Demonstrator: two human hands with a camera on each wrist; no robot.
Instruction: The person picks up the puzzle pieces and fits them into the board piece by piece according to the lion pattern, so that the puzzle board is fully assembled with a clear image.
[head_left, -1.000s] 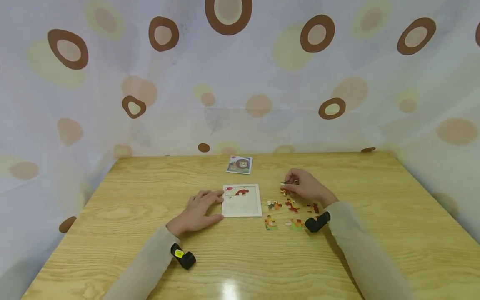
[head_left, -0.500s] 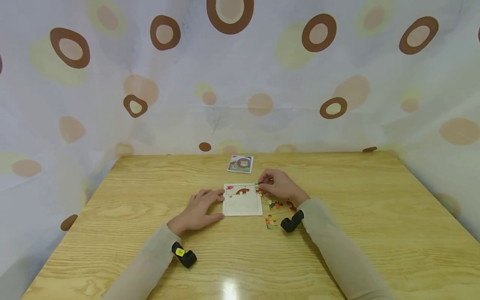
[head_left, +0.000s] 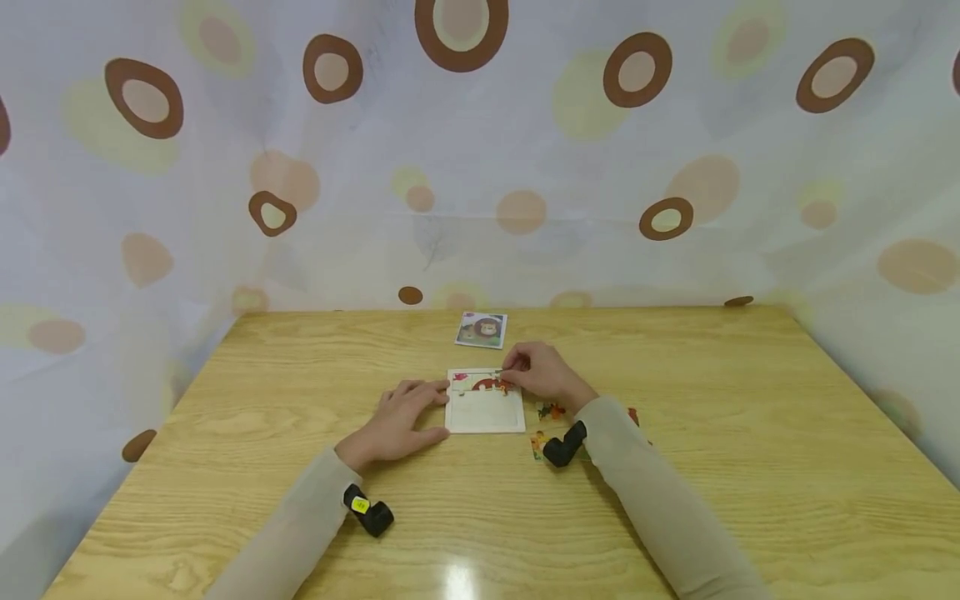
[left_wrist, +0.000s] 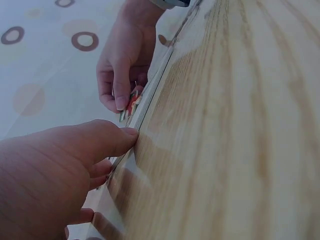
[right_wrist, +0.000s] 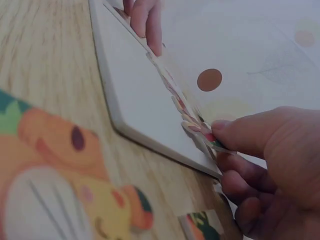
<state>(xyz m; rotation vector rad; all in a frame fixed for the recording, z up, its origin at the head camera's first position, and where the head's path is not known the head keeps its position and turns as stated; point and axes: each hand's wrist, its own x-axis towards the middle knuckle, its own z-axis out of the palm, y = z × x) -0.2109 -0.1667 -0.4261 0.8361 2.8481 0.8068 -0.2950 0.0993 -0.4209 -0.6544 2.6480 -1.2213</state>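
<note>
While the left hand (head_left: 397,423), fingers extended, touched the square white tray (head_left: 486,414) at its left edge, the right hand (head_left: 546,372) pinched a red-and-green jigsaw piece (left_wrist: 132,105) leftward, near the far-right corner.

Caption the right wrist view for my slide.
Right hand pinching a puzzle piece at the white tray, loose pieces in the foreground.

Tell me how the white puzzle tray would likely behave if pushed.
The white puzzle tray would probably slide rather than tip, since it lies flat on the table. It looks stiff, its edges running straight. The left hand, touching its left edge, would likely check a push from the right.
</note>
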